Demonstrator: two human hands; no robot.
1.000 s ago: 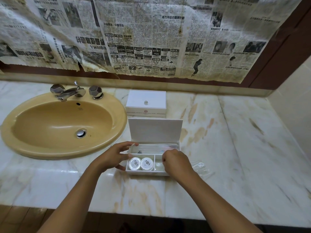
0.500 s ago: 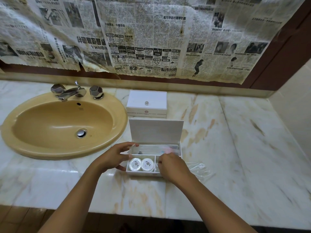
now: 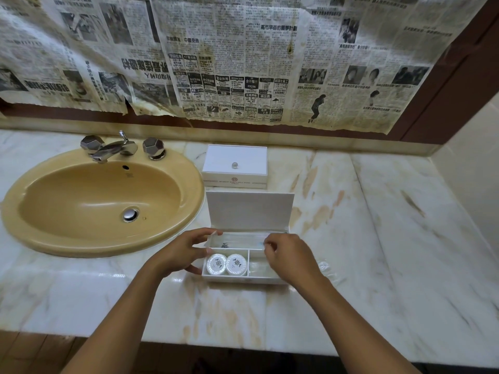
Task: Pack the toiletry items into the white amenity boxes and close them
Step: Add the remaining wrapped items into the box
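Pinching something thin and clear at the back-right corner of the open box, the right hand has thumb and forefinger closed together while its other fingers curl loosely; the item itself is too transparent to name, though it looks like the end of a wrapped packet lying along the long rear compartment. Half a second ago this grip sat lower, over the front-right compartment; it has since lifted and moved back toward the rear one, which suggests the packet is being seated or straightened, not a new item fetched.

Opposite it, the left hand steadies the box's left end, thumb at the side wall and forefinger reaching over the rear corner, much as before. Whether it truly grips the wall or only touches it I cannot tell.

Between the two hands, two round wrapped soaps sit side by side in the front-left compartment, unmoved. The front-right compartment under the right hand appears to hold only something clear. Behind the hands the lid stands upright, so closing is not yet done. Farther back on the marble surface a second white box rests closed. A crumpled clear wrapper lies just right of the right hand.
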